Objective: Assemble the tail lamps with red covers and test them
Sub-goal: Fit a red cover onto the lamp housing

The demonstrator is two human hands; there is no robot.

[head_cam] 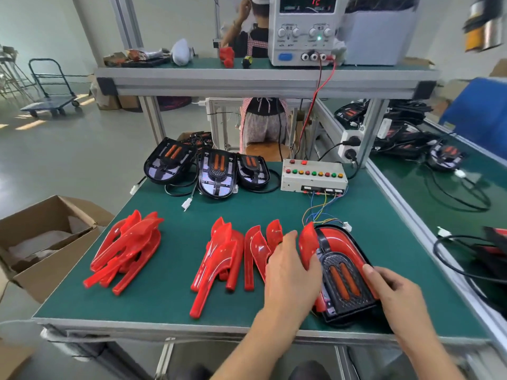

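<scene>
Hands work a tail lamp [340, 272] at the near right of a green workbench [170, 305]: the left hand [290, 275] grips a red cover [308, 244] against the lamp's left side, the right hand [397, 292] curls round its right edge. Loose red covers [219, 256] lie alongside.

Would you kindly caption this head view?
Both hands fit a glossy red plastic cover onto a black tail lamp on the green bench.

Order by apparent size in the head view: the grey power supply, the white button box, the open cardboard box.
1. Open cardboard box, largest, though nearest the camera.
2. Grey power supply, cut off by the top edge.
3. White button box; looks close to the supply, so this order is unsure.
</scene>
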